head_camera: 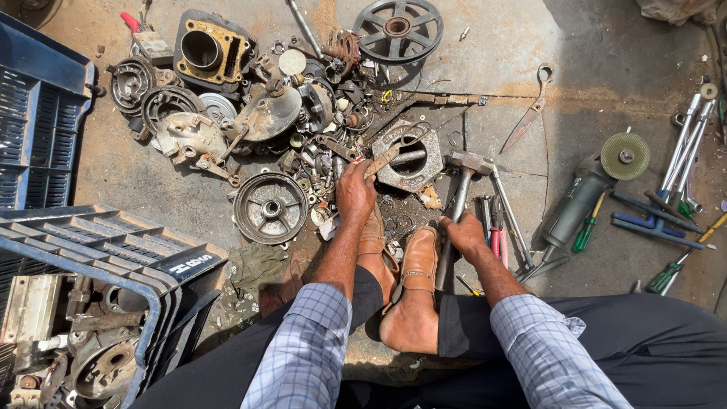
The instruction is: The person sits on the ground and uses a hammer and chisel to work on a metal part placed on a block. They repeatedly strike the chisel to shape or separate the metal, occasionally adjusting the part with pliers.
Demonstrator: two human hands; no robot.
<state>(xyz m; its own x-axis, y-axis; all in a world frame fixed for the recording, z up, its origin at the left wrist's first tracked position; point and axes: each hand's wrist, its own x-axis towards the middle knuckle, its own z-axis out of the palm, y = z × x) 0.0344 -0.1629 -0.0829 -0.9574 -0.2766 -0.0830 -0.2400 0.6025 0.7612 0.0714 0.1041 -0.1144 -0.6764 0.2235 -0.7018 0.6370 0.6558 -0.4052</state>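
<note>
- Concrete, stained with rust and oil, makes the floor (151,174); a crack line runs across it beyond the fingers, and hard sunlight falls over everything.
- Greasy engine parts lie in a heap ahead of the left fingers: a cylinder block (210,51), a spoked wheel hub (269,207) just to their left, and a larger spoked pulley (397,29) farther out.
- A blue plastic crate (38,113) stands far left of the hands, and a second dark crate (98,303) holding metal parts sits nearer the person.
- The left hand (354,193) reaches forward with a straight forearm, its fingers closed around a rusty flat metal piece (388,157) that points away to the right and lies against a square metal casing (409,157) just past the fingertips.
- The right hand (463,235) is lower and closer to the body, fingers wrapped tight on the shaft of a hammer (458,204); the hammer head sits beyond the knuckles, touching the casing's right edge.
- Brown leather sandals (413,265) sit between the two wrists, soles toward the casing.
- Right of the right fingers lie pliers and screwdrivers (496,235), then an angle grinder (587,189) with its green disc, and well apart, wrenches (681,159).
- Scissors (531,106) lie beyond the hammer head.
- Both forearms come out of checked blue sleeves (303,348).
</note>
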